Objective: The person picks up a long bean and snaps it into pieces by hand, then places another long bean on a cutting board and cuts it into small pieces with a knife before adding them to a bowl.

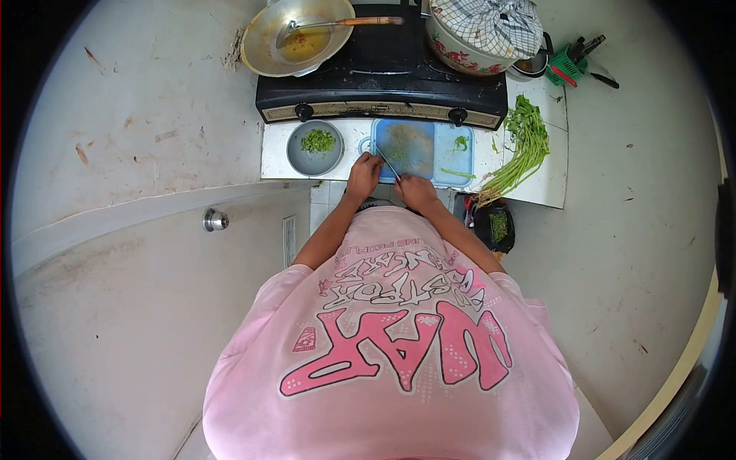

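My right hand (415, 190) is closed around the handle of a knife (389, 164), at the near edge of a blue cutting board (437, 159). The blade slants up and left across the board. Beside the blade's far end, my left hand (365, 175) has its fingers curled together at the board's left edge; what they hold, if anything, is too small to make out. Green bits (399, 140) are scattered over the board's worn left part. A leaf piece (460, 143) and a stem (458, 173) lie on its right part.
Left of the board stands a grey bowl (315, 160) of chopped greens. A bunch of leafy stalks (527, 146) lies at right, roots over the counter edge. Behind is a black gas stove (383, 88) with a wok (257, 50) and a flowered pot (460, 60). A black bag (483, 226) hangs below.
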`<action>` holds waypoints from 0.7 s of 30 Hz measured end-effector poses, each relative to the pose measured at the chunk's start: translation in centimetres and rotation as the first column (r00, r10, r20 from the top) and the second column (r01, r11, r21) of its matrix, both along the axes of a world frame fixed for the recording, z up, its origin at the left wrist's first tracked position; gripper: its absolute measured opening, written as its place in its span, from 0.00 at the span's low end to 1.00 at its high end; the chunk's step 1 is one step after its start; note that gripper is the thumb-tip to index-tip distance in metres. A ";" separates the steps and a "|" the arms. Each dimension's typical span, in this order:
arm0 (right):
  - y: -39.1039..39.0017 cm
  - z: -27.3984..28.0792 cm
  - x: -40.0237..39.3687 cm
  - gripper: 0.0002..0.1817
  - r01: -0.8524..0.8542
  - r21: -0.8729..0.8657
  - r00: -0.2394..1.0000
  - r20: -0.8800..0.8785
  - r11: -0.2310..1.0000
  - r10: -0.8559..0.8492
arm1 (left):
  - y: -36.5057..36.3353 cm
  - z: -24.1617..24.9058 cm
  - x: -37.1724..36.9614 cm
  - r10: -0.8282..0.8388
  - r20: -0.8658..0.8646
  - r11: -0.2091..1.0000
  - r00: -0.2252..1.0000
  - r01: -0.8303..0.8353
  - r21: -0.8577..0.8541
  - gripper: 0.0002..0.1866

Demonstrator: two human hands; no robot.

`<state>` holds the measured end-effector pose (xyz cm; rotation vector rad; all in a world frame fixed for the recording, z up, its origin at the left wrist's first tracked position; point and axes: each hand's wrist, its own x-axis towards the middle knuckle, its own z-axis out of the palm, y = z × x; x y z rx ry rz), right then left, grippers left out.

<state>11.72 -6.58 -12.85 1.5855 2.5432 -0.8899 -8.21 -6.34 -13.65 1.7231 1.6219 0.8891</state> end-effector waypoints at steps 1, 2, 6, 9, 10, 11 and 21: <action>-0.1 0.3 0.3 0.23 0.008 -0.017 1.000 0.015 1.000 -0.007 | 0.0 -0.2 0.0 -0.009 -0.016 1.000 1.000 0.010 0.021 0.06; -0.2 0.5 0.6 0.23 0.016 -0.034 0.999 0.031 0.999 -0.015 | 0.1 -0.3 -0.1 -0.019 -0.033 0.999 0.999 0.020 0.042 0.06; -0.1 0.8 1.0 0.22 0.086 -0.041 0.995 0.046 0.995 -0.084 | 0.4 0.1 0.1 -0.053 -0.103 0.995 0.993 0.061 0.073 0.06; -0.1 0.3 1.1 0.22 0.094 -0.041 0.995 0.034 0.995 -0.092 | 0.9 0.4 0.5 -0.072 -0.100 0.996 0.992 0.076 0.039 0.07; -0.2 0.4 1.1 0.23 0.089 -0.047 0.996 0.035 0.995 -0.087 | 1.1 0.4 0.6 -0.074 -0.096 0.996 0.993 0.077 0.037 0.07; -0.3 0.6 1.1 0.23 0.083 -0.053 0.996 0.036 0.995 -0.081 | 1.2 0.5 0.8 -0.074 -0.093 0.996 0.993 0.077 0.035 0.07; 0.2 0.6 0.1 0.26 0.057 -0.084 0.998 0.010 0.995 -0.057 | 1.3 0.6 0.9 -0.049 -0.079 0.998 0.996 0.045 -0.047 0.08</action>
